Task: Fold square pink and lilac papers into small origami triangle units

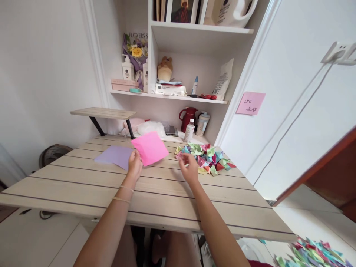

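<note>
The table carries a stand at its back left. Folded papers lie heaped on the table's right part, purple paper flat on its left. Tilted above the table's middle is a pink sheet, its edge pinched by the left hand. The right hand, over the table's right-centre beside the heap, has bent fingers; whether they grip anything, I cannot tell.

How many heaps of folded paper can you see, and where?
2: one heap on the table by the right hand, and a floor heap at lower right, cut off by the picture's edge; others may be hidden.
</note>
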{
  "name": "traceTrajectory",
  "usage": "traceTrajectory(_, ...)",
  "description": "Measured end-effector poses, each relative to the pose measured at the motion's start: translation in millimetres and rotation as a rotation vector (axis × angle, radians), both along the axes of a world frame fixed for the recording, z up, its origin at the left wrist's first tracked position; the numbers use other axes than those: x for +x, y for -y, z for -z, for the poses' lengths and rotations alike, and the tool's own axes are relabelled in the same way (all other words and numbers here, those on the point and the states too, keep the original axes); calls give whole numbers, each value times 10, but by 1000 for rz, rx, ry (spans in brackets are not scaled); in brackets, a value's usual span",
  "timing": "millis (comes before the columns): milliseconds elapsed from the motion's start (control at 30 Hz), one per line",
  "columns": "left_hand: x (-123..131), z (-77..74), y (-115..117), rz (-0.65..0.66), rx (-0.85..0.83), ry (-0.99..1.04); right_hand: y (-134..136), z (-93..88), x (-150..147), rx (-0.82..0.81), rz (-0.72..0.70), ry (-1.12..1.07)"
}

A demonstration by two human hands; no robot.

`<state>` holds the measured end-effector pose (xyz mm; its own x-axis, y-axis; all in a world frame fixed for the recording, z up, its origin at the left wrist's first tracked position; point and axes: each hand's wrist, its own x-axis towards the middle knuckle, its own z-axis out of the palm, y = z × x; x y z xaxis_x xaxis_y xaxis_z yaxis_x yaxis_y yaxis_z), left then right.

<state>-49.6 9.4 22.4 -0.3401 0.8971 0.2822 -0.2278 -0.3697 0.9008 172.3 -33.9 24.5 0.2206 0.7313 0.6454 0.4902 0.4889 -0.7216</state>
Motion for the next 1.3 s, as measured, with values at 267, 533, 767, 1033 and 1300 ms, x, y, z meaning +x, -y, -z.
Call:
traceTrajectory(267,207,149,15,382,-127,-24,-102,83,-133,-417,-494,-443)
traceTrajectory(533,179,150,50,342,-186,-240,-104,42,66,-502,-403,-535)
traceTrajectory(767,210,107,102,498,-226,-104,-169,107,113,-501,-451,-641)
traceTrajectory(1033,169,77,92,585,-184,118,-205,141,109,-495,-561,-679)
traceTrajectory(1300,171,128,38,328,-225,145,-162,121,10,-406,-647,-242)
